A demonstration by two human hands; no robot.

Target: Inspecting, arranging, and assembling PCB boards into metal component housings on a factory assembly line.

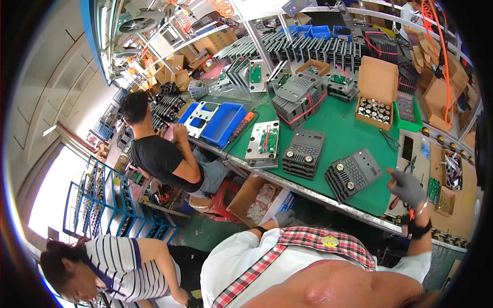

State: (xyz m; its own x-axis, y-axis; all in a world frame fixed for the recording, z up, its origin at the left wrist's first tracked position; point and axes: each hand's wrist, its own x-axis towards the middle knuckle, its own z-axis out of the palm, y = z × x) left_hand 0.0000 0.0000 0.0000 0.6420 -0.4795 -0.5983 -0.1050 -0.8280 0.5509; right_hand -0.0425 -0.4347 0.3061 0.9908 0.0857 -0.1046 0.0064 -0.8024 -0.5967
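Note:
My right hand (410, 189), in a grey glove, is over the right end of the green-topped bench (352, 138). Its fingers reach left, slightly bent and apart, with nothing seen in them. Just left of it stands a stack of dark grey vented housings (354, 174) with round metal parts on top. A similar housing stack (304, 153) sits further left. Below the bench's front edge, my gloved left hand (284, 218) is close to my body, beside an open cardboard box (251, 195); its fingers are too unclear to read.
Pliers (389, 139) lie behind the right stack, near a carton of round metal parts (374, 110) and a green bin (408, 117). A metal plate with a green circuit board (263, 141) and a blue tray (224, 123) are further left. Two people are at my left.

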